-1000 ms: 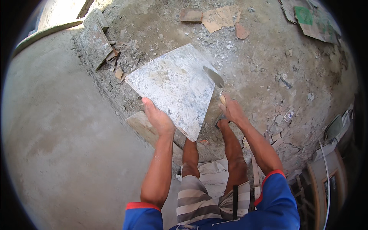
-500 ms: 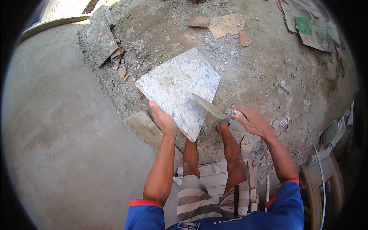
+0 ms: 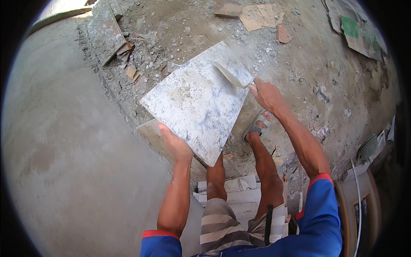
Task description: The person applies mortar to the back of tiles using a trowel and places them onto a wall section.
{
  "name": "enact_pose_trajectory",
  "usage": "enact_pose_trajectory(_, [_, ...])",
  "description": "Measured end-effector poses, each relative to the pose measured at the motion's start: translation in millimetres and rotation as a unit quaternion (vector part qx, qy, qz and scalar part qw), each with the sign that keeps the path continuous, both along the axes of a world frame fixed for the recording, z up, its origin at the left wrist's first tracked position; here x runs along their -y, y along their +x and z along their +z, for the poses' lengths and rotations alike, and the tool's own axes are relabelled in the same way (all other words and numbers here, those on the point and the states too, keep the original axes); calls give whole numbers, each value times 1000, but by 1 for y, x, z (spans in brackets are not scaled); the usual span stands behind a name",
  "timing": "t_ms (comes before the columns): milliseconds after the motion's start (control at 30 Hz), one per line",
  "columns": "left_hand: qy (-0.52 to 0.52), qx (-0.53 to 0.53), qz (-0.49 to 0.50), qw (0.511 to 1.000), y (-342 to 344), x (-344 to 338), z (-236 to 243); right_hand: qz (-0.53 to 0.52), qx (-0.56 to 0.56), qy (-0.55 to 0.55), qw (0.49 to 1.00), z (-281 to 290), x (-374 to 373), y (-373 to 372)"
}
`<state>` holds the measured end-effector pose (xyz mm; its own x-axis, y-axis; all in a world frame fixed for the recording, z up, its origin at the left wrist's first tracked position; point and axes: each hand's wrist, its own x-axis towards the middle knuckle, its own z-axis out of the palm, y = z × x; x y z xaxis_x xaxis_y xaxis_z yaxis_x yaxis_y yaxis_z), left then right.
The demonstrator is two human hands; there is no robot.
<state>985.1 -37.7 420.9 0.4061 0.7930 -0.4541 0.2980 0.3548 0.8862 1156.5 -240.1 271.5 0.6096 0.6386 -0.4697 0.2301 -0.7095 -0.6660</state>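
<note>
My left hand (image 3: 174, 143) grips the lower-left edge of a square white, speckled tile (image 3: 195, 100), held tilted above my legs. My right hand (image 3: 265, 94) is closed on a metal trowel (image 3: 229, 75), whose blade lies over the tile's upper right part; whether it touches the surface I cannot tell. The trowel's handle is mostly hidden in my fingers. A second, dusty slab (image 3: 150, 130) shows behind my left hand, lying on the ground.
Smooth grey concrete (image 3: 64, 141) fills the left side. Broken slabs (image 3: 105, 34), cardboard-like scraps (image 3: 261, 17) and rubble lie ahead. A crumpled sack (image 3: 359, 36) is at the upper right. A framed panel (image 3: 357, 192) and curved strip are at the lower right. My sandalled foot (image 3: 259, 126) stands below the tile.
From half a second ago, my right hand and the trowel have moved forward, toward the tile's far corner. The tile's near corner has come slightly lower in the view, with my left hand still gripping it.
</note>
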Motion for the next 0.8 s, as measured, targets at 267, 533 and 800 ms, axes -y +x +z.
enact_pose_trajectory(267, [19,-91,-6,996,-26,-20,-10,47,49,43,997,36,-62,-33])
enact_pose_trajectory(533, [128,-96,5,987,-41,-45,-6,71,24,155,985,111,-113,-54])
enact_pose_trajectory(800, [131,-96,-66,985,-26,-42,-15,26,55,-83,995,-6,-116,23])
